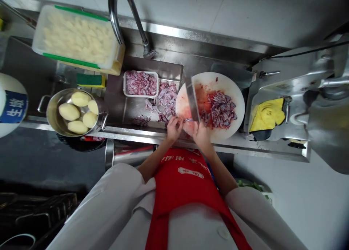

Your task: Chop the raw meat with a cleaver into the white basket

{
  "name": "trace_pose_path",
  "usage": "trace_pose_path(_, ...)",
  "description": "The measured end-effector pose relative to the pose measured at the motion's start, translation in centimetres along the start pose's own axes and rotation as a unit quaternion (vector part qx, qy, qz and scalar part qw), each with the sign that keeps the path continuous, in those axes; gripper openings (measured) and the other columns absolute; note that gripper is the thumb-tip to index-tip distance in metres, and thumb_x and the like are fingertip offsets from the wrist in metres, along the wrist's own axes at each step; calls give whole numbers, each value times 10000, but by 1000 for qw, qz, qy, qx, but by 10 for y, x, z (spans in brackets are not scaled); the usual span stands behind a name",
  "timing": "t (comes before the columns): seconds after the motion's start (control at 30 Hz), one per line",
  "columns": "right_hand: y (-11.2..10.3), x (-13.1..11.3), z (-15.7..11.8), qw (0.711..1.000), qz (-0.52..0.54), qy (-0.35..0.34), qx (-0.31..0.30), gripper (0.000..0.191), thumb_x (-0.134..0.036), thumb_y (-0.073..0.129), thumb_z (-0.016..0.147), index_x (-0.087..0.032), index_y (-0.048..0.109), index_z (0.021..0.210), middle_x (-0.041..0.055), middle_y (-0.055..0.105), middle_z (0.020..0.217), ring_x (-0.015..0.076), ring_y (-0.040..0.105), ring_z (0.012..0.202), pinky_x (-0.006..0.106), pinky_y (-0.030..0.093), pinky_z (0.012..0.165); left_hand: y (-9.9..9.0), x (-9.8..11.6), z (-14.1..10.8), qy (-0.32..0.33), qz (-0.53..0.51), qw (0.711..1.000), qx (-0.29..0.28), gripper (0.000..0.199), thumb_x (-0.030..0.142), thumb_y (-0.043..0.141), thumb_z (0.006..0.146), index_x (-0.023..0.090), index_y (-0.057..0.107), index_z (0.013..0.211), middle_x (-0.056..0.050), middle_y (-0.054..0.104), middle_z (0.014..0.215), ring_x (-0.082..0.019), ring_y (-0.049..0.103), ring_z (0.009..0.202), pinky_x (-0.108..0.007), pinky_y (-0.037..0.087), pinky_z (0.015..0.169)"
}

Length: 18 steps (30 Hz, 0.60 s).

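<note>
My right hand (pixel 201 132) is closed round the handle of a cleaver (pixel 192 97), whose wide blade points away from me over a round white cutting board (pixel 236 90). At the board's near left edge, the fingers of my left hand (pixel 174 128) pinch a small piece of raw meat (pixel 188 119), partly hidden by them. Right of the blade lies a heap of dark, thin-limbed raw meat (pixel 223 110). Red, bloody liquid stains the board's middle. Left of the board, paler raw pieces (pixel 167 97) lie loose in the sink, beside a white basket (pixel 124 84) filled with cut meat.
A curved faucet (pixel 133 13) rises behind the sink. To the left are a pot (pixel 51 115) of peeled potatoes, a green-and-yellow sponge (pixel 89 80) and a lidded tub (pixel 79 37) of pale pieces. A yellow cloth (pixel 267 113) lies on the metal machine at right.
</note>
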State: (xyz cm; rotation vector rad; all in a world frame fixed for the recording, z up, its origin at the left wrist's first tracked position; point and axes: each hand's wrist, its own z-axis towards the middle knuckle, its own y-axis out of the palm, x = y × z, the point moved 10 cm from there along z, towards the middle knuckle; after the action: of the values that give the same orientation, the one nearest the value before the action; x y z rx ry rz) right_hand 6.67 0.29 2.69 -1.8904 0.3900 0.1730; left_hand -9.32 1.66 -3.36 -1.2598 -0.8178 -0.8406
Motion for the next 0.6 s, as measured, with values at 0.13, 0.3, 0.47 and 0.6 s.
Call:
trace_pose_path(0.13,40,-7,10,996,-16,16,-90,349,-293,355,1049,-94,585,1220,175,729,953,231,688,859,281,413,718,34,5,-1,52,7,992,-111,227,316,514,985,187,699,1012,-127,644,1116,-239,593,1111,-405,499,1011)
trace_pose_path(0.3,39,7,40,996,38,-4,-78,280,-285,433,1002,-117,633,1103,168,731,996,240,677,923,276,427,742,43,7,-7,90,8,981,-174,230,274,485,975,183,696,968,-130,649,1097,-245,588,1088,-435,497,1007)
trace_pose_path(0.47,-19,69,34,991,118,10,60,307,-324,419,984,-133,633,1094,170,721,998,261,651,956,319,454,804,69,33,13,124,36,976,-175,344,342,533,967,161,631,1243,-172,573,1307,-297,491,1289,-482,415,1106)
trace_pose_path(0.6,-55,149,-12,967,166,90,169,351,-425,431,962,-134,623,1001,126,680,808,244,626,765,337,460,713,132,65,26,192,106,948,-230,505,423,660,893,149,595,1311,-191,519,1387,-367,411,1363,-532,346,1147)
